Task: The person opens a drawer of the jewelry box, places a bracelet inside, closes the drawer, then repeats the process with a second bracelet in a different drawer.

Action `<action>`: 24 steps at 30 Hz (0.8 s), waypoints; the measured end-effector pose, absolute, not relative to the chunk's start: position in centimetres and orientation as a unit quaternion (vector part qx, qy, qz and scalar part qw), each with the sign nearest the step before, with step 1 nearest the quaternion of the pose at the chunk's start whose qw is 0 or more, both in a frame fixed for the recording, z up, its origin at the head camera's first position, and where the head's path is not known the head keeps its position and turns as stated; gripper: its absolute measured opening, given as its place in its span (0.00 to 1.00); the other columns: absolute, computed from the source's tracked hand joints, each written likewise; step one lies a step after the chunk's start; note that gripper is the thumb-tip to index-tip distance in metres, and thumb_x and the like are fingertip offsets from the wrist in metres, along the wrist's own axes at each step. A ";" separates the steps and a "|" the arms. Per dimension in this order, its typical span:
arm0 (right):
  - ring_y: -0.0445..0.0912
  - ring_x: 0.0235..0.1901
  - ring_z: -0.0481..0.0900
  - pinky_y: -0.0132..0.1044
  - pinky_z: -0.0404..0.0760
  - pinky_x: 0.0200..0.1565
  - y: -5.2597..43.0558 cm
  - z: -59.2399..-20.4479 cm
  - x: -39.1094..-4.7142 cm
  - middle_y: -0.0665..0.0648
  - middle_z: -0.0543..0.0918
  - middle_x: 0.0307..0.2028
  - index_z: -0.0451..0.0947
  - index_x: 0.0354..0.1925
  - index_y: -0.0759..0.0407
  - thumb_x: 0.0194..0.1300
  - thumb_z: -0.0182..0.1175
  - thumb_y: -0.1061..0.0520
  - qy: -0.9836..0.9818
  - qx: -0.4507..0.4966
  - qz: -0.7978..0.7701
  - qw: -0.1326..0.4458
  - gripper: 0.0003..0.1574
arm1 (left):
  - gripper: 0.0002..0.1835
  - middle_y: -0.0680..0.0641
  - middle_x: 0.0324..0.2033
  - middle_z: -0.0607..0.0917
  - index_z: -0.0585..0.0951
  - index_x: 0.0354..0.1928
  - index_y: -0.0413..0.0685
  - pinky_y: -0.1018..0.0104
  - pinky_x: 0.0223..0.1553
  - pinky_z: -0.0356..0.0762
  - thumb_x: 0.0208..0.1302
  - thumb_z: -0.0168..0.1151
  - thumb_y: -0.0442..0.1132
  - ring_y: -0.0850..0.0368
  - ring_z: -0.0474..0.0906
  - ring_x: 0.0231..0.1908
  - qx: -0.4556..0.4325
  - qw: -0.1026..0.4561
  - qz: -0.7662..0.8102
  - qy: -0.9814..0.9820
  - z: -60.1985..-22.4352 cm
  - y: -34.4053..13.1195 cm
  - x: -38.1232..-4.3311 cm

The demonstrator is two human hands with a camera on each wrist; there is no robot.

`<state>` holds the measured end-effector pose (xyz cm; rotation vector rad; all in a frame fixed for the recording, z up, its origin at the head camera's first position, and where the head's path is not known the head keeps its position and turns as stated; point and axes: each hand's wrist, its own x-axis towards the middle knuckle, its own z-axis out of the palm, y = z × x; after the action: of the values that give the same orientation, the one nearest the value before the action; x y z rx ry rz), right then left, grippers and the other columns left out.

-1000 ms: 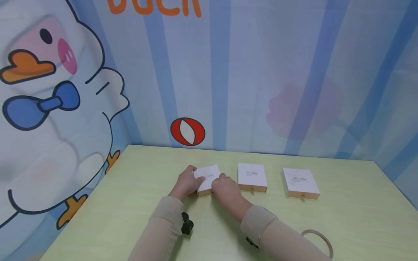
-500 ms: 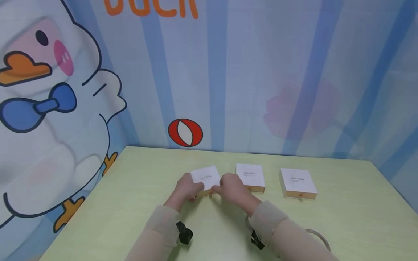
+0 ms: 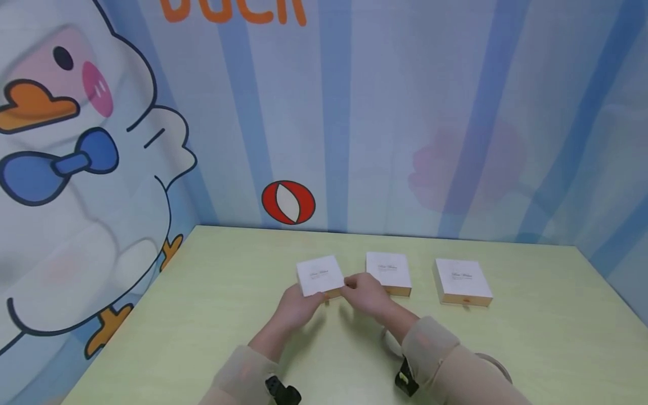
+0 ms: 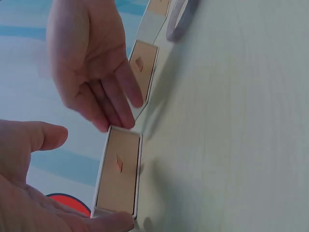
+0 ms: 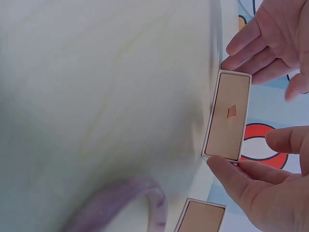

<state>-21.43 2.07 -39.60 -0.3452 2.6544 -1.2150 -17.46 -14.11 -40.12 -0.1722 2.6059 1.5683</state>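
Pulled back toward the person since the earlier frame, the left hand (image 3: pixel 298 308) now has fingers straight against one end of the near-left box (image 3: pixel 320 273), thumb spread clear. Right hand (image 3: pixel 369 293) fingers, extended too, touch its other end. That box lies left of the middle box (image 3: pixel 387 264), skewed to it, apparently steadied rather than gripped.

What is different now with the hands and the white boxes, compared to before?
The left hand drew back towards the person, from the left side of the leftmost box to its near left corner, uncovering more of its top. The right hand shifted a little rightwards. The leftmost box keeps about its place; any lifting is hard to tell. The middle box and rightmost box stayed put.
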 end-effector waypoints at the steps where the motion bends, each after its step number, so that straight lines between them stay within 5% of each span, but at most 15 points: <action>1: 0.45 0.31 0.74 0.35 0.74 0.32 2.1 -39.7 -21.4 0.63 0.83 0.44 0.81 0.46 0.68 0.61 0.53 0.59 0.897 -0.115 -0.415 0.103 0.19 | 0.23 0.40 0.55 0.78 0.75 0.58 0.44 0.64 0.38 0.69 0.61 0.58 0.44 0.52 0.73 0.43 -0.052 0.045 0.521 0.851 -40.2 -13.9 -17.2; 9: 0.49 0.47 0.76 0.42 0.78 0.48 1.9 -40.0 -21.1 0.65 0.77 0.58 0.74 0.57 0.69 0.62 0.52 0.58 0.888 -0.083 -0.439 0.109 0.26 | 0.28 0.35 0.59 0.73 0.69 0.62 0.38 0.52 0.48 0.73 0.62 0.59 0.43 0.45 0.71 0.54 -0.047 0.038 0.559 0.827 -40.2 -12.9 -16.0; 14: 0.50 0.50 0.77 0.45 0.77 0.51 1.6 -40.0 -20.9 0.67 0.76 0.57 0.73 0.57 0.71 0.62 0.51 0.59 0.879 -0.073 -0.459 0.110 0.27 | 0.31 0.33 0.61 0.71 0.67 0.62 0.36 0.44 0.55 0.70 0.61 0.60 0.45 0.40 0.68 0.60 -0.066 0.031 0.559 0.826 -40.4 -12.6 -16.0; 24: 0.50 0.42 0.81 0.44 0.80 0.48 1.2 -40.1 -20.7 0.69 0.76 0.56 0.71 0.57 0.74 0.63 0.50 0.60 0.862 -0.080 -0.486 0.119 0.26 | 0.37 0.29 0.62 0.67 0.60 0.65 0.28 0.43 0.58 0.68 0.60 0.60 0.44 0.38 0.66 0.61 -0.100 0.029 0.546 0.831 -40.5 -13.0 -16.4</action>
<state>-20.68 1.16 -40.15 -0.2348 2.5207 -1.4210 -16.41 -12.97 -40.49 -0.3093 2.5652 1.6844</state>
